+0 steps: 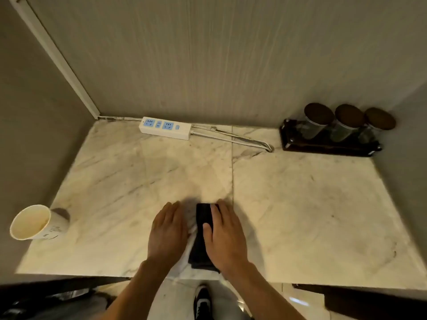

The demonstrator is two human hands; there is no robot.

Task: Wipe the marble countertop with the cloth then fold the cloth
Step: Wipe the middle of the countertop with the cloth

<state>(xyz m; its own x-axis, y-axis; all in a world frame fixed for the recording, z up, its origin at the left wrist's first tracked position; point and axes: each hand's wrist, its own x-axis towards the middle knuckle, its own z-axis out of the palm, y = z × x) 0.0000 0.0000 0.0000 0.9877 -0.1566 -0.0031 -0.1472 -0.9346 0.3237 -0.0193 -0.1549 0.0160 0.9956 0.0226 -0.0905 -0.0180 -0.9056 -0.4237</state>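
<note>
A dark cloth (201,239), folded into a narrow strip, lies on the marble countertop (300,204) near its front edge, running away from me. My right hand (225,236) lies flat on the cloth's right side, thumb and fingers pressing down on it. Just left of the strip, my left hand (166,232) rests palm down, fingers together, on the marble and on a paler bit of fabric at the cloth's left edge. Both hands hide part of the cloth.
A white paper cup (38,222) stands at the counter's left edge. Against the back wall lie a white power strip (165,128) and its cable (233,137). A dark tray (328,144) with three lidded jars fills the back right corner. Walls enclose three sides.
</note>
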